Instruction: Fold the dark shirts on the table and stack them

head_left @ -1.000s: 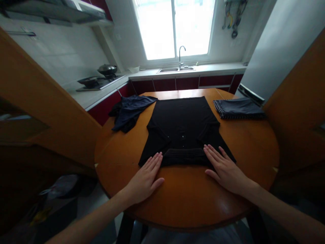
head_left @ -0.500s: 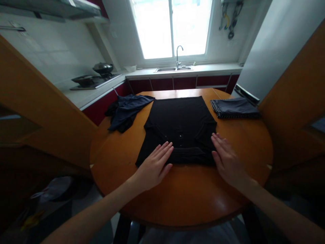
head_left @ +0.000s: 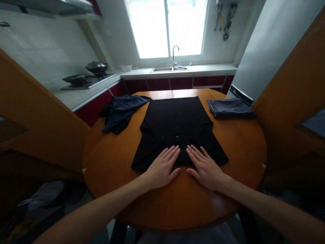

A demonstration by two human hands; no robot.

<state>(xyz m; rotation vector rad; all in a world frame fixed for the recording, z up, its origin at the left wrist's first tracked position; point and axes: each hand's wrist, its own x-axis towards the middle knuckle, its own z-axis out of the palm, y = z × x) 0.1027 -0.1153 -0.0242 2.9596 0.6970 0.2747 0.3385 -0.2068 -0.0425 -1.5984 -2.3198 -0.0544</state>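
Observation:
A black shirt (head_left: 175, 117) with a few small buttons is spread flat on the round wooden table (head_left: 177, 203), its collar end toward me. My left hand (head_left: 164, 167) lies flat on the near edge of the shirt, fingers stretched out. Close beside it, my right hand (head_left: 204, 166) rests on the same edge, also open with the thumb apart. Both hands cover part of the collar. The shirt's two sleeves reach out to the near left and near right.
Crumpled dark blue and black clothes (head_left: 122, 112) lie at the table's left. Folded dark jeans (head_left: 231, 107) sit at the right. Beyond are a counter with a sink (head_left: 169, 69), a stove (head_left: 88, 82) with pans, and a tall fridge (head_left: 261, 51).
My right hand has moved left from the right sleeve to the collar, near my left hand. The right sleeve now shows spread out. The view has shifted slightly.

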